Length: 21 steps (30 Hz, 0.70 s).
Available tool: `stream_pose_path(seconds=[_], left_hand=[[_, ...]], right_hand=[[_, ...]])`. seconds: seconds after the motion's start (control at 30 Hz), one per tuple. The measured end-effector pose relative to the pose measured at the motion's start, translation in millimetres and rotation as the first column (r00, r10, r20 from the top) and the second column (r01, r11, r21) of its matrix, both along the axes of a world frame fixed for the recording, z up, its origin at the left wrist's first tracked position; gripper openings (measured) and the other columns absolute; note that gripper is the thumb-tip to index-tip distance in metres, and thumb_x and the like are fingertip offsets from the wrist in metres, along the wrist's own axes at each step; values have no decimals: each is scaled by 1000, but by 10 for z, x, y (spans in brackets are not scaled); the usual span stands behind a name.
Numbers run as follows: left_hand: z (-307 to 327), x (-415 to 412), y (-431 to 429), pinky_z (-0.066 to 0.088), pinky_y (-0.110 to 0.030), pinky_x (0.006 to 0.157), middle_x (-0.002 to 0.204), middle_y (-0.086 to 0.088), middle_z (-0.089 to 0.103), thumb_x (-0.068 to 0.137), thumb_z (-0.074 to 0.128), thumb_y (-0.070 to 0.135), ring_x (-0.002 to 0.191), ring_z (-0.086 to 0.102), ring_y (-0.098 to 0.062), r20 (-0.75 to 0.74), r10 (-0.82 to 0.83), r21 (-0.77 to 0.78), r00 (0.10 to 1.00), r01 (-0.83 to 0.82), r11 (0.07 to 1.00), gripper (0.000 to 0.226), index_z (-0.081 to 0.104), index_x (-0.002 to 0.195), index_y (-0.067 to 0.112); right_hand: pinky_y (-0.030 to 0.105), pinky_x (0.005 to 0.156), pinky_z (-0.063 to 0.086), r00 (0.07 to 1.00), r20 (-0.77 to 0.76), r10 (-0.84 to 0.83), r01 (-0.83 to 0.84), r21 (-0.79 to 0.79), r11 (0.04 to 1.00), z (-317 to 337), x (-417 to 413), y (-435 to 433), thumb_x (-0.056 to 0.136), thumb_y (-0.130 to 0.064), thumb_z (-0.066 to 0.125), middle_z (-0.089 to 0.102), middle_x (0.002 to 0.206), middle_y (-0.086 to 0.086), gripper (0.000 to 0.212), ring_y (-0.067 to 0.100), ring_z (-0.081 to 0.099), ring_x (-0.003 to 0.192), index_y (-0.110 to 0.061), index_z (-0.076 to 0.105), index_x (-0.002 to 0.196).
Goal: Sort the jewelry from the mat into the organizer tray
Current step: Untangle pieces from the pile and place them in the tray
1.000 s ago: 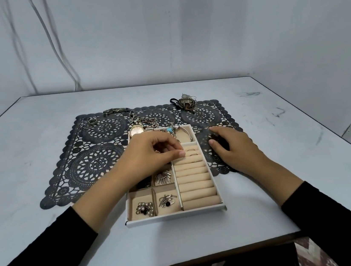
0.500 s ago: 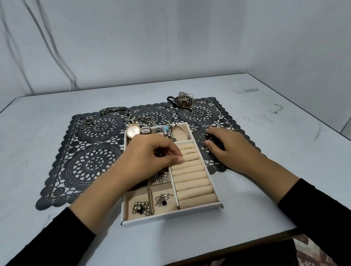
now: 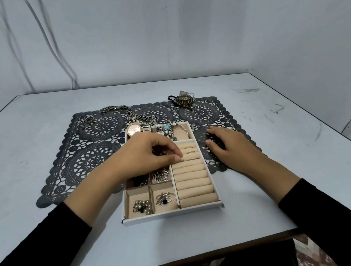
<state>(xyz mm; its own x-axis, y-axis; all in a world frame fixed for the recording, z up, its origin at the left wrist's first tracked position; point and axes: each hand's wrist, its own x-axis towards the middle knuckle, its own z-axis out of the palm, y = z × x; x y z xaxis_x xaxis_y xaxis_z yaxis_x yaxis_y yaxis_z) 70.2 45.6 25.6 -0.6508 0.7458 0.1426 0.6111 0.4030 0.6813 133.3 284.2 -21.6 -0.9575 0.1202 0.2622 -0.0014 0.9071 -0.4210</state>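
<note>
The white organizer tray (image 3: 172, 214), lined in soft beige with ribbed ring rolls (image 3: 193, 184), lies under the left hand (image 3: 148, 156). Its curled fingertips meet on a roll, and whether they hold a ring cannot be told. Beyond its knuckles, small metal rings (image 3: 86, 121) lie on the black lace mat (image 3: 93, 163). The right hand (image 3: 232, 147) rests flat and relaxed on the mat beside the tray.

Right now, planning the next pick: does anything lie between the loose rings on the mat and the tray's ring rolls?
Yes: the watch at the tray's far corner and the left hand over the tray.
</note>
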Motion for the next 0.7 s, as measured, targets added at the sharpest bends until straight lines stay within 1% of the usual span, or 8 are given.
stream_pose_path(seconds=[0.1, 0.17, 0.23, 0.3, 0.4, 0.53, 0.7], left_hand=[[13, -26, -1, 55, -30, 89, 88, 16, 74, 80, 79, 27, 89, 67, 1, 26, -8, -27, 1000, 9, 1000, 11, 78, 91, 29], [28, -41, 3, 54, -24, 84, 85, 16, 74, 80, 79, 26, 86, 67, 0, 48, -11, -38, 999, 13, 999, 11, 78, 90, 29], [37, -49, 8, 50, -14, 74, 80, 16, 73, 80, 79, 26, 80, 66, 1, 73, -13, -28, 997, 15, 999, 9, 78, 90, 27], [39, -51, 14, 46, -10, 70, 77, 15, 72, 80, 79, 26, 76, 66, 1, 87, -7, -20, 996, 9, 1000, 9, 79, 89, 27], [38, -50, 25, 50, -12, 72, 78, 13, 73, 79, 80, 25, 79, 67, -2, 93, 1, -22, 996, 1, 1000, 8, 79, 87, 26], [44, -45, 39, 48, -11, 69, 76, 12, 72, 79, 80, 21, 75, 64, 0, 102, 6, -35, 995, -2, 999, 8, 79, 86, 26], [74, -64, 41, 48, -15, 69, 74, 12, 71, 81, 78, 23, 73, 62, -1, 123, -17, -66, 992, 25, 998, 8, 79, 87, 28]], right_hand=[[10, 93, 25, 1000, -7, 2, -2, -2, 1000, 1, 0, -2, 97, -31, 51, 54, 136, 2, 42, 15, 47, 126, -11, 51, 135], [10, 92, 25, 1000, -8, 0, 0, -3, 1000, -3, 2, 1, 97, -31, 51, 54, 136, 2, 42, 14, 48, 125, -12, 51, 135], [10, 92, 26, 1000, -4, -1, 1, -4, 1000, -5, 0, 2, 97, -32, 50, 54, 136, 1, 42, 14, 48, 125, -12, 51, 135], [10, 91, 26, 1000, 0, -1, 1, -8, 1000, -4, -3, 1, 97, -32, 50, 54, 136, 1, 42, 14, 47, 125, -13, 51, 135], [10, 91, 26, 1000, -2, 0, 0, -11, 1000, -7, -7, 5, 97, -32, 51, 55, 135, 1, 42, 14, 48, 124, -13, 51, 134], [7, 89, 25, 1000, -3, -2, 2, -8, 1000, -10, -3, 12, 97, -31, 51, 55, 134, 1, 41, 13, 48, 124, -13, 52, 134], [10, 91, 27, 1000, -4, -3, 2, -15, 1000, -15, -9, 16, 96, -32, 52, 55, 134, 0, 42, 13, 49, 124, -14, 52, 134]])
